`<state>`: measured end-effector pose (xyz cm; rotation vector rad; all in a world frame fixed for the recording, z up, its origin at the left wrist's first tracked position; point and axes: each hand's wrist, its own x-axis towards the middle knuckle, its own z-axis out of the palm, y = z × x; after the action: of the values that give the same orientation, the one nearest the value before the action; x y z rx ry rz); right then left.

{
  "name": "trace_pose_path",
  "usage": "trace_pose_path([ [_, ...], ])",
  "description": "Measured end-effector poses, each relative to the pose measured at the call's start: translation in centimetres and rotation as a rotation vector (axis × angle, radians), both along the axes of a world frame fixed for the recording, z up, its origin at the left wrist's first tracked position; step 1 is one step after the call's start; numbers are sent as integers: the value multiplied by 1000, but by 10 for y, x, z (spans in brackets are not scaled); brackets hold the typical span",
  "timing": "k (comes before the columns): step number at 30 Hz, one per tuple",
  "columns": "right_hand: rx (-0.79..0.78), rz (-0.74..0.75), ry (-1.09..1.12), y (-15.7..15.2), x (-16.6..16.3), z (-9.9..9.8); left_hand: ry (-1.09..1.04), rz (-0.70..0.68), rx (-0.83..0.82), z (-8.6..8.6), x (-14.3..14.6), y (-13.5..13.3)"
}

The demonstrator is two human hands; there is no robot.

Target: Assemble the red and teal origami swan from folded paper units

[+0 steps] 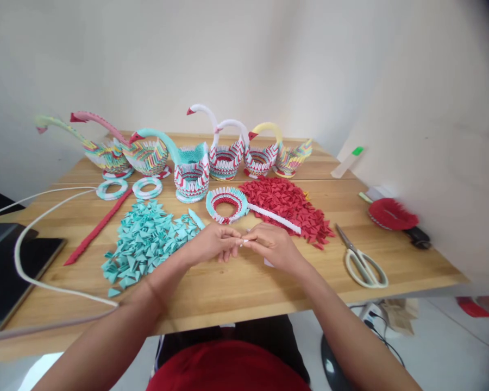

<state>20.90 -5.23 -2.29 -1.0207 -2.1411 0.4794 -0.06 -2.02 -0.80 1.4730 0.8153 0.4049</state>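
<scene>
My left hand and my right hand meet over the middle of the wooden table, fingers pinched together on a small white paper piece. Just beyond them lies a round ring of folded paper units with a white strip running from it toward my right hand. A heap of teal folded triangles spreads to the left of my hands. A heap of red folded triangles lies to the right of the ring.
Several paper swans stand in a row at the back. Two paper rings and a long red strip lie at left, with a white cable and a dark tablet. Scissors and a red brush-like object lie right.
</scene>
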Motion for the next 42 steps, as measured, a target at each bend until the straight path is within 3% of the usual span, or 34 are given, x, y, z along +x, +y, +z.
trace_pose_path([
  [2, 18, -18, -9, 3, 0, 2, 27, 55, 67, 5, -7, 4],
  [4, 20, -52, -16, 8, 0, 6, 53, 199, 236, 10, -16, 10],
  [7, 62, -85, -29, 17, -2, 12, 137, 390, 721, 11, -29, 21],
  [10, 145, -69, -74, 28, -7, 13, 241, 310, 1044, 5, -39, 32],
  [14, 203, -69, -130, 36, -11, 10, 362, 250, 1221, -3, -52, 44],
  [21, 194, 8, -391, 27, -51, 8, 345, 510, 1242, 2, -67, 52],
  [29, 141, -39, -819, 27, -116, 13, 320, 545, 1218, -6, -63, 54],
  [34, 91, -78, -849, 28, -123, 10, 296, 524, 1188, -6, -62, 54],
  [42, 73, -84, -734, 28, -104, -3, 268, 483, 1190, -12, -58, 54],
])
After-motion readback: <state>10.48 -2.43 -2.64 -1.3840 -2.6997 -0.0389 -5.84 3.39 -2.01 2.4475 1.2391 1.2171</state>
